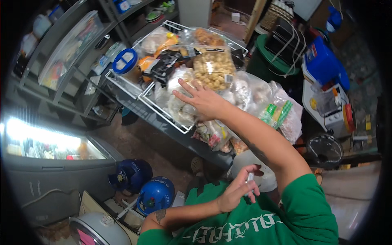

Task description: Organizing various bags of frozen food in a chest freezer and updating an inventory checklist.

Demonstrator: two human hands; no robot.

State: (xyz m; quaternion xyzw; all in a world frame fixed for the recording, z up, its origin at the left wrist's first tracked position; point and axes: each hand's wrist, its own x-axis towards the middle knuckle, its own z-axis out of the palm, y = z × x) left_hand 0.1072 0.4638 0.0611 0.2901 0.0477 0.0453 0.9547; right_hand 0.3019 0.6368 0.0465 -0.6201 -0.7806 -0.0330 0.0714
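Observation:
My right hand is stretched forward with its fingers spread. It lies over a clear plastic bag with whitish contents and holds nothing. Just beyond its fingertips rests a clear bag of small round tan pieces. My left hand is near my body, its fingers curled round a small whitish object whose kind I cannot make out. Beside the right hand are a black package, a green-and-clear packet and a bag of mixed pieces.
White wire baskets stand on a grey table, with a blue-lidded tub in one. Shelves and a lit display freezer are at left. Blue gas cylinders stand near my left arm; a green bin is far right.

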